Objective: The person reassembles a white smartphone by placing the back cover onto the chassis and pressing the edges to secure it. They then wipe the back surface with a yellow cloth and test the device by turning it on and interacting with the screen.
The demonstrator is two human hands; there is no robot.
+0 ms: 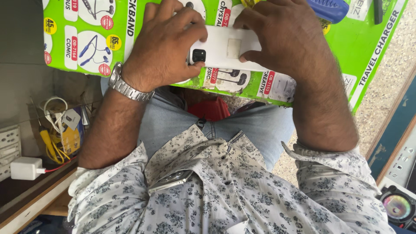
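White phone (225, 47) lies back-side up on a green printed mat (368, 39), camera lens at its left end, a pale square patch mid-back. Both hands are on it. Left hand (167, 43) is closed over the left end, thumb tip by the lens, fingers curled across the far edge. Right hand (281, 37) clamps the right end, thumb at the near edge, fingers over the top. Back cover looks seated: no gap, no parts or screws out, so work on the phone looks barely started or at the handling stage; cannot tell more. Blue tool (329, 9) lies on the mat, far right, untouched. Steel wristwatch (125, 84) on left wrist. White charger (26, 168) and yellow cables (52, 145) sit on the shelf, near left. 1 more phone (170, 180) pokes from the shirt pocket.
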